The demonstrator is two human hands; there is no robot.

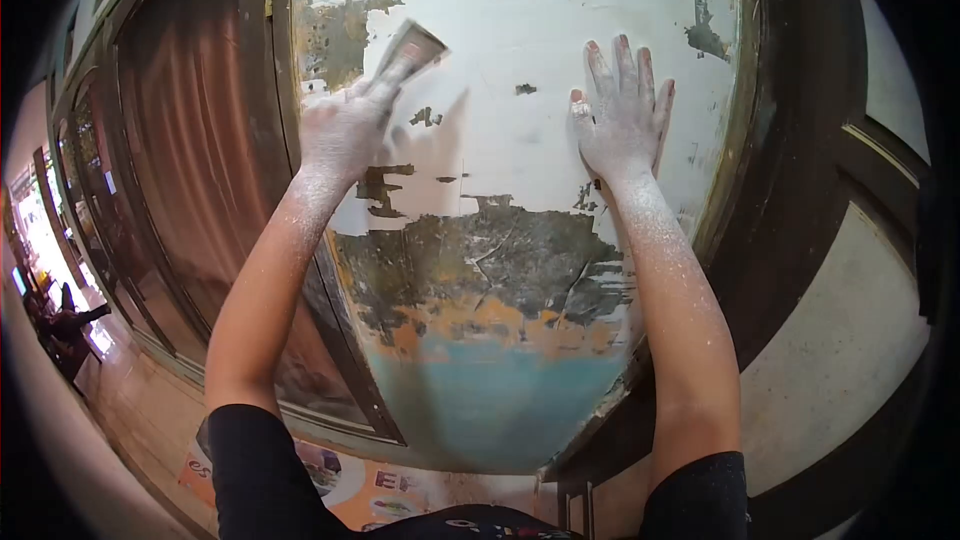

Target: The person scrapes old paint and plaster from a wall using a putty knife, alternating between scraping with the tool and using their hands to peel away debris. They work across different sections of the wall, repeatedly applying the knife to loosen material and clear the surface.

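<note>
My left hand [350, 125], coated in white dust, is closed around a flat, dark-edged scraper-like tool [421, 44] held against the upper left of the wall panel [510, 140]. My right hand [622, 120], just as dusty, lies flat on the panel's upper right with its fingers spread and holds nothing. White coating covers the upper panel, with dark patches showing through. Lower down are a rough grey-green area [490, 260], an orange-brown band and a turquoise strip [500, 400].
Dark wooden frames border the panel. A reddish curtain [200, 140] hangs behind glass on the left. Further left, dark furniture [70, 325] stands on a shiny floor. A printed orange sheet [365, 485] lies below. Dark woodwork with pale panels [840, 350] stands on the right.
</note>
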